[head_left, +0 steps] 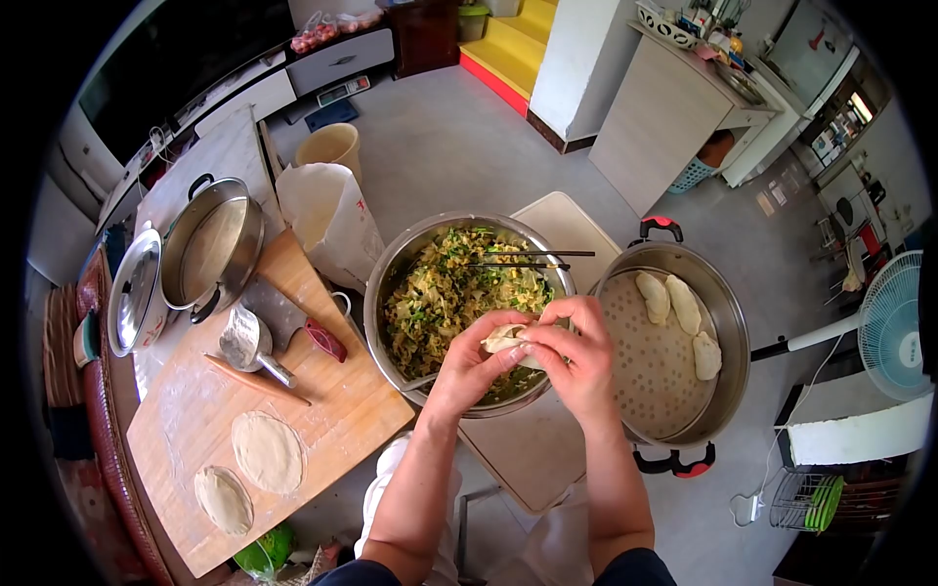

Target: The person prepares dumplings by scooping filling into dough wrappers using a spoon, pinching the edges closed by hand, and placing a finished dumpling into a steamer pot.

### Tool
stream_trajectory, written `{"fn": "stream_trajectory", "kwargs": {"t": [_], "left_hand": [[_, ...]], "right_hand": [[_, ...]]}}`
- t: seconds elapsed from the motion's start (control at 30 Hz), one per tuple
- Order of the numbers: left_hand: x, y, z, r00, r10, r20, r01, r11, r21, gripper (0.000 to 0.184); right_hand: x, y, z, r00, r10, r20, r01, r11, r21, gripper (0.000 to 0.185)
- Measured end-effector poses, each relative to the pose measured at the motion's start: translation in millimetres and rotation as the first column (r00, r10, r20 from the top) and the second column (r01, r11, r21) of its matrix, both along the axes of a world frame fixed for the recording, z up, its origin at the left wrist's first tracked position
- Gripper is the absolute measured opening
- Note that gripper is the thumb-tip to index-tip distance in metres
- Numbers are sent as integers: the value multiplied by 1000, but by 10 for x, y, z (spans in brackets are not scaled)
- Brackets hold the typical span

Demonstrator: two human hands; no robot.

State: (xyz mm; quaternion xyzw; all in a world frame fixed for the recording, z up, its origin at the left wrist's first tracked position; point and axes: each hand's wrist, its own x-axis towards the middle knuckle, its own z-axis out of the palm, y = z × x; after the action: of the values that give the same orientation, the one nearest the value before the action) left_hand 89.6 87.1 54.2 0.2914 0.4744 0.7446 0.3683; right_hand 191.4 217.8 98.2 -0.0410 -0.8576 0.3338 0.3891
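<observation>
A partly folded dumpling [505, 338] is pinched between both hands above the metal bowl of chopped vegetable filling [449, 283]. My left hand [479, 361] has its fingers closed on the dumpling's left side. On the other side, my right hand [572, 352] pinches the edge with thumb and fingers. Chopsticks [532, 265] lie across the filling. In the steamer pot [728, 391] at the right rest three shaped dumplings [687, 305]. Two flattened dough pieces [267, 452] lie on the wooden board [342, 430] at the left.
On the board are a rolling pin [256, 380], a metal scoop [246, 340] and a cleaver with a red handle [325, 339]. An empty pan [213, 244] and a lid [138, 293] stand at the left, a flour bag [327, 220] behind, a fan [891, 325] far right.
</observation>
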Motion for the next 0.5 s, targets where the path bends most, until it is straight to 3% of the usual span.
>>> {"fn": "stream_trajectory", "kwargs": {"t": [0.1, 0.3, 0.4, 0.5], "left_hand": [[3, 1, -55, 1000, -16, 8, 16, 1000, 5, 36], [-2, -12, -44, 998, -13, -68, 10, 999, -41, 35], [-4, -11, -46, 993, -6, -117, -4, 997, -78, 35], [-11, -15, -35, 997, -24, -74, 18, 996, -91, 35]], "right_hand": [[-48, -36, 22, 999, -10, -47, 16, 992, 124, 23], [-51, -40, 20, 999, -29, 27, 23, 981, 194, 19], [-30, -34, 33, 996, -17, 87, 2, 987, 162, 18], [10, 4, 17, 990, 76, 120, -68, 995, -70, 16]]}}
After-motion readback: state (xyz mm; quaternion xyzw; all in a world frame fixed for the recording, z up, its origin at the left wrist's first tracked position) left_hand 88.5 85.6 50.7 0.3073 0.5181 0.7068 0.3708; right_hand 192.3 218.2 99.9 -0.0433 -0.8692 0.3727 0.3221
